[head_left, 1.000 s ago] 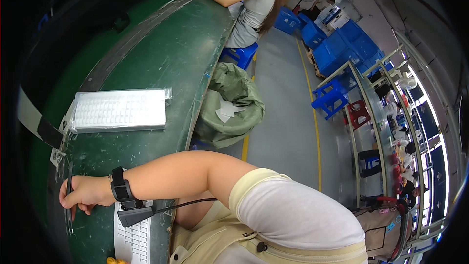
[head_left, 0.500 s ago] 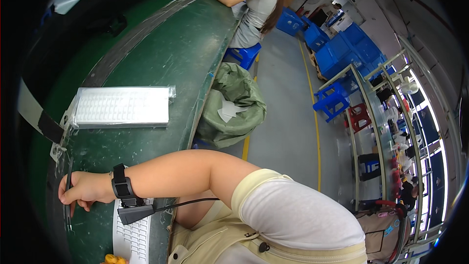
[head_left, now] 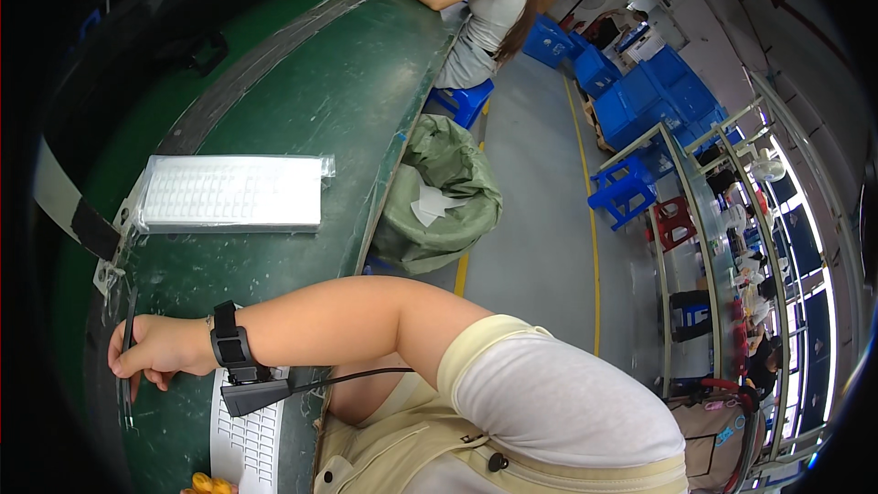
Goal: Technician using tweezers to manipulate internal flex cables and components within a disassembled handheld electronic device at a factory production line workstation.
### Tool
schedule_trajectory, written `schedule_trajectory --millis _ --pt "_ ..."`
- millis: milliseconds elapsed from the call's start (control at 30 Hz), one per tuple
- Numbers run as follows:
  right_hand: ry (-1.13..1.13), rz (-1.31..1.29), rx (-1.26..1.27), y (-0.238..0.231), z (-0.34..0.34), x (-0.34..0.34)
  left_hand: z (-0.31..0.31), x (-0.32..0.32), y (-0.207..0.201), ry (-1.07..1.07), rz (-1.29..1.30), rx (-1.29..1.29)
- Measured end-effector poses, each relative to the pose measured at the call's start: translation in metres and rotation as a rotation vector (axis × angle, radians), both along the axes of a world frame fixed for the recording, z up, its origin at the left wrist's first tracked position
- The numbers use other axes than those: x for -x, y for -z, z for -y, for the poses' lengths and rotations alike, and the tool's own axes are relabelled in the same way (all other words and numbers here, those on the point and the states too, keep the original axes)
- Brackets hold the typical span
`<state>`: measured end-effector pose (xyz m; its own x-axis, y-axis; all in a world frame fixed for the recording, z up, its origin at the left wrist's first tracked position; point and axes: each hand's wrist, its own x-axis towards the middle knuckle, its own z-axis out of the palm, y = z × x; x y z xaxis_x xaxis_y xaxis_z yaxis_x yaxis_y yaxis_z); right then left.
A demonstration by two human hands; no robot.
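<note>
My right hand (head_left: pixel 163 348), closed in a pinch, holds dark tweezers (head_left: pixel 127 389) over the green table, their tips pointing toward the lower edge. A black strap with a small box and cable (head_left: pixel 240 357) is around that wrist. Beside the wrist, partly under the box, lies a white sheet (head_left: pixel 245 444) with rows of small outlined shapes. At the lower edge, several yellow-covered fingertips (head_left: pixel 208 485) touch or overlap the sheet's end; they seem to be my left hand, the rest cut off. Ahead lies a plastic-wrapped stack of similar white sheets (head_left: pixel 233 192).
A bin lined with a green bag (head_left: pixel 439 210) holds white scraps beside the table edge. A co-worker (head_left: pixel 485 14) sits at the table's far end on a blue stool (head_left: pixel 465 102). Blue crates (head_left: pixel 663 96) and a shelf rack with stools stand across the aisle.
The view has shifted slightly. The yellow fingertips at the lower edge have moved a little left and show slightly more. My right hand keeps its grip on the tweezers.
</note>
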<state>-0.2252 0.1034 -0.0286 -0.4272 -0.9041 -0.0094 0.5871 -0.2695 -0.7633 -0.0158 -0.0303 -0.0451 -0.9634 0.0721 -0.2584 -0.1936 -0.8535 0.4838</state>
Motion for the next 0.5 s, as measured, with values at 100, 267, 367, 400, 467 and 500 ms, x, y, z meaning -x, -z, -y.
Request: schedule_trajectory --millis 100,267,367,400,467,500 --pt "-0.001 0.004 0.001 0.0 -0.002 0.001 -0.007 0.007 -0.005 0.082 -0.114 0.008" --pt "-0.001 0.003 0.005 0.002 -0.005 0.005 -0.012 0.011 -0.007 0.038 0.001 -0.012" --pt "-0.009 -0.012 0.001 -0.006 -0.004 0.005 -0.004 0.011 -0.004 0.025 0.034 0.005" --pt "-0.015 -0.012 0.004 -0.005 -0.003 0.006 -0.005 0.01 -0.004 0.028 0.07 0.035" --pt "-0.028 -0.013 -0.004 -0.001 0.002 0.008 -0.013 0.006 0.0 -0.191 0.175 0.194" --pt "-0.048 -0.004 -0.012 0.002 0.009 0.004 -0.01 0.0 0.002 -0.152 0.09 0.235"
